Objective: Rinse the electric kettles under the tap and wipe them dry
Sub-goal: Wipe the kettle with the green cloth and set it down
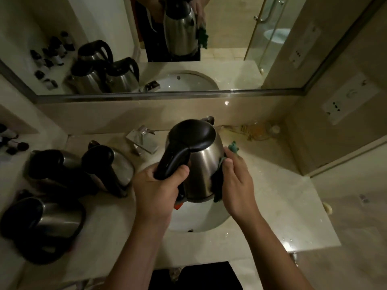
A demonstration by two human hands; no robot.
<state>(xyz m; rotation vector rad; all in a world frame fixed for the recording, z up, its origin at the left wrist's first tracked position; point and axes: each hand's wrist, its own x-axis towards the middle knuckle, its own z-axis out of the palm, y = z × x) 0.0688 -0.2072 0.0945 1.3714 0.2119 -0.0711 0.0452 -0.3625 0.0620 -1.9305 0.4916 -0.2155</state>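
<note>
A steel electric kettle (204,164) with a black lid and handle hangs above the round white sink (201,223). My left hand (156,188) grips its black handle. My right hand (236,185) presses a green cloth (218,185) flat against the kettle's right side; a corner of the cloth sticks up behind my fingers. Three more steel kettles stand on the counter to the left: two side by side (52,168) (113,164) and one nearer me (48,220).
A chrome tap (143,141) sits behind the sink at the left. A clear bottle (254,129) lies at the back right of the marble counter (293,216). Small dark bottles (12,141) stand far left. A wall mirror spans the back; a power socket (339,106) is at right.
</note>
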